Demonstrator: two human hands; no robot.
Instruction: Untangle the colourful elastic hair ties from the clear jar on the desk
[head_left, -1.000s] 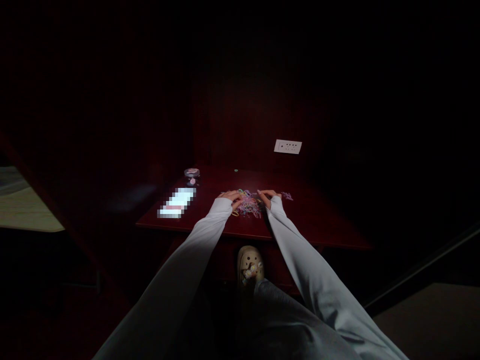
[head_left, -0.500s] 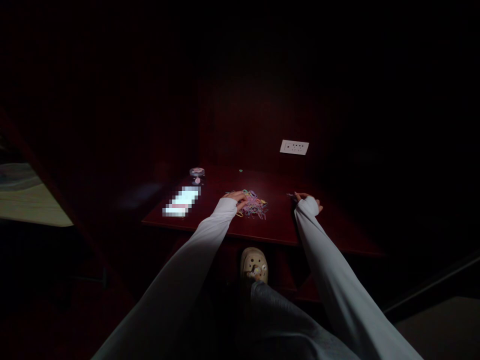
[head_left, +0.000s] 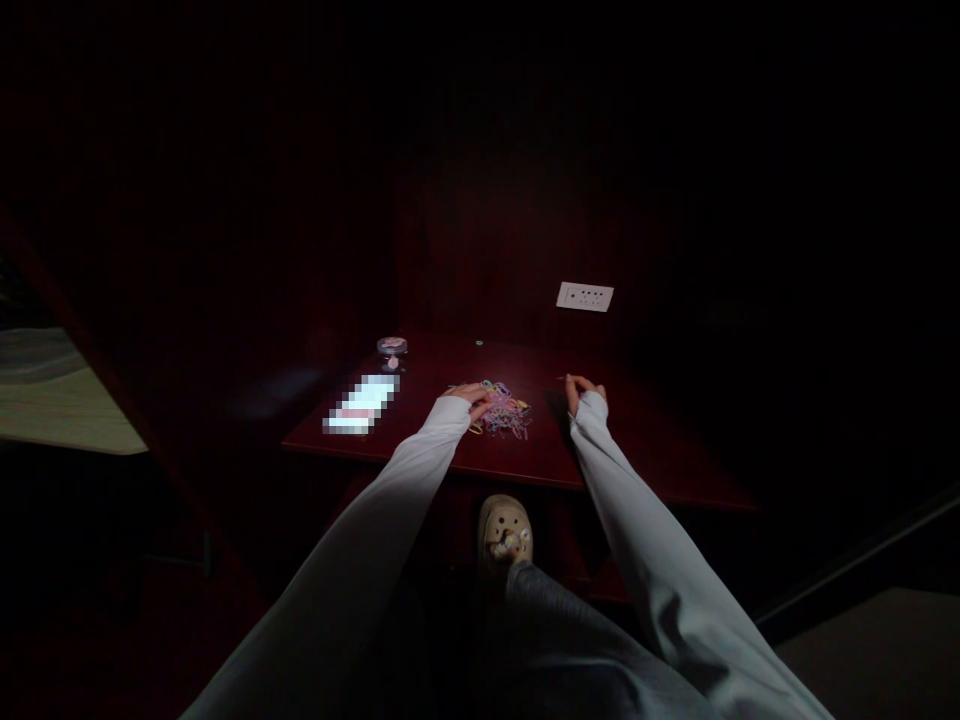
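A tangled pile of small colourful rubber bands (head_left: pixel 507 415) lies on the dark red tabletop (head_left: pixel 442 450). My left hand (head_left: pixel 469 393) rests at the pile's left side, fingers stretched out and touching the bands. To the right of the pile, my right hand (head_left: pixel 586 388) is closed in a pinch. A thin, pale rubber band (head_left: pixel 561 378) pokes out from its fingertips; most of it is hidden and its shape is hard to make out. One green band (head_left: pixel 479 343) sits alone near the back of the tabletop.
A lit phone (head_left: pixel 361 404), blurred by pixels, lies at the left. Behind it stands a small clear jar (head_left: pixel 392 352) with a pinkish lid. A white socket plate (head_left: pixel 585 297) is set in the back wall. Below the front edge shows a beige clog (head_left: pixel 506 525).
My right hand has moved left, closer to the pile, and its fingers have turned in. My left hand stays on the bands. The view has shifted slightly.
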